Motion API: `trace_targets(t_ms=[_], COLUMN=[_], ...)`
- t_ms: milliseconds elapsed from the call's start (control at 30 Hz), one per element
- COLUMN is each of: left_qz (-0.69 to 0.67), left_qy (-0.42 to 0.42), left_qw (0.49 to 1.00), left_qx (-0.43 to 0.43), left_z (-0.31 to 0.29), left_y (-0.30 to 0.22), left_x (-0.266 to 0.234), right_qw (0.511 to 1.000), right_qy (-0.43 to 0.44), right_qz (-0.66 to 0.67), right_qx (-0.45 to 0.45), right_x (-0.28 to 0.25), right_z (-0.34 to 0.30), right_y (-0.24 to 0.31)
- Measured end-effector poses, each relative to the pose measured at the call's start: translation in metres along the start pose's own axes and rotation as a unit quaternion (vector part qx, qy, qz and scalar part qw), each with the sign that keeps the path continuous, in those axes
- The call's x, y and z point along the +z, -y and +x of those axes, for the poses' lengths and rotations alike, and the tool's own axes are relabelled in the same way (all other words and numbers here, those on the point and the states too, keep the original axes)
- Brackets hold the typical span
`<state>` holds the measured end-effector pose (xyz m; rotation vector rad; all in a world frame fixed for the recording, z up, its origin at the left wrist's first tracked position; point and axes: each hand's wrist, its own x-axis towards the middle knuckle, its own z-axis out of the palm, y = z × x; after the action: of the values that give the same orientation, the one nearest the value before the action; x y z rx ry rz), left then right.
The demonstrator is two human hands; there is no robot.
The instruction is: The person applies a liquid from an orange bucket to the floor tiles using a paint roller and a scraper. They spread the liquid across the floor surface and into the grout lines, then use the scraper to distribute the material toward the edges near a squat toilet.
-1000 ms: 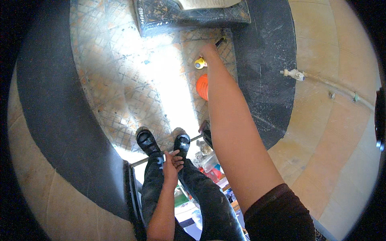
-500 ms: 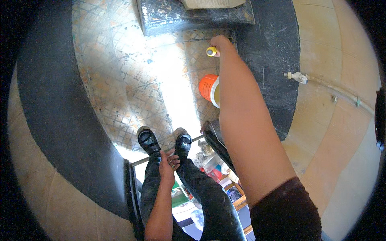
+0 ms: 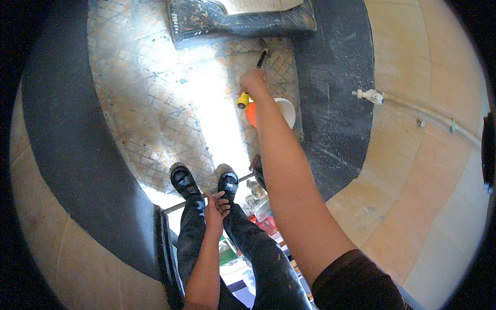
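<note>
Right grip [image 3: 253, 81] is clenched round a tool [image 3: 242, 101], and it's a firm hold: the fingers wrap the handle, the yellow butt shows on the near side of the grip, and a black end reaches out past the far side. That black end sits over the patterned tile floor [image 3: 155, 103]; whether it touches, can't tell from here.

Just beside this grip, nearer the feet, there's a bucket [image 3: 250, 114], orange outside and white within, with the right forearm [image 3: 284, 165] crossing in front of it. Upright or leaning, hard to say!

Beyond the grip, up ahead, a dark step [image 3: 243, 25] with a pale slab [image 3: 261, 5] on top. Off to the grip's right, a dark wall band [image 3: 336, 88], then a white tap [image 3: 370, 96] on a pipe [image 3: 423, 114], well apart from it.

And the left grip [image 3: 216, 211]? Well back and to the left, released, fingers loosely spread, hanging in front of dark trousers [image 3: 248, 235]. Just ahead of it, two black sandals [image 3: 183, 180], one either side.
</note>
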<state>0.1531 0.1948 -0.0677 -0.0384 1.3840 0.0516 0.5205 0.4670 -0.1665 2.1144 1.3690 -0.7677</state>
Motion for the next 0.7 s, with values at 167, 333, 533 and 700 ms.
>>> trace_targets(t_ms=[167, 333, 533, 700], left_qz=[0.045, 0.007, -0.002, -0.018], left_qy=[0.033, -0.023, 0.007, 0.030], left_qw=[0.998, 1.000, 1.000, 0.999], left_qx=[-0.018, -0.010, 0.000, -0.015], left_z=[-0.001, -0.002, -0.004, -0.006], left_y=[0.005, -0.007, -0.018, -0.032], left_x=[0.020, 0.005, -0.009, -0.006], right_qw=[0.962, 0.965, 0.975, 0.948], right_qy=[0.199, 0.192, 0.081, 0.097], right_qz=[0.027, -0.007, 0.093, 0.213], right_qx=[0.183, 0.176, 0.185, 0.215], right_x=[0.037, -0.012, -0.007, 0.004], right_z=[0.044, 0.047, 0.063, 0.074], right_y=[-0.057, 0.029, -0.009, -0.024])
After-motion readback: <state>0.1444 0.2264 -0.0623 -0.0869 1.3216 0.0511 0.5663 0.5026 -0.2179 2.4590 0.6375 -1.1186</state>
